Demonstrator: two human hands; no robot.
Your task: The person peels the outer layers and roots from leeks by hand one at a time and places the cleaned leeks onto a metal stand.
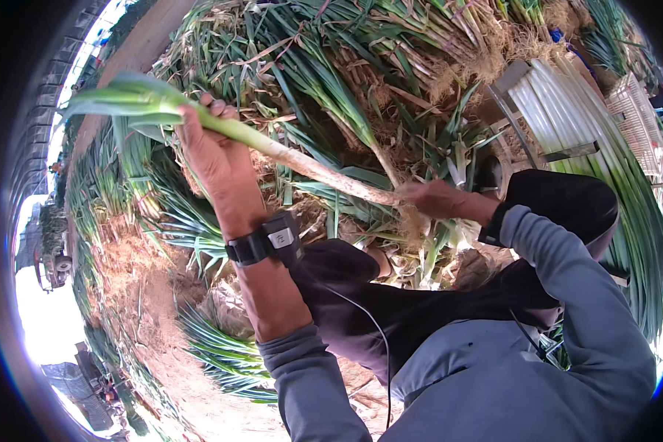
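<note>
Left hand (217,158) grips the leek (287,155) at its green shaft, upper left; right hand (438,200) clenches the root end, frame centre. Keep the stalk taut; strip outer skin along its length.

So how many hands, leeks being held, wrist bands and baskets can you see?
Hands: 2, the left hand and the right hand
Leek held in both hands: 1
Wrist bands: 2, one on the left wrist, one on the right wrist
White basket: 1
Total: 6
</note>
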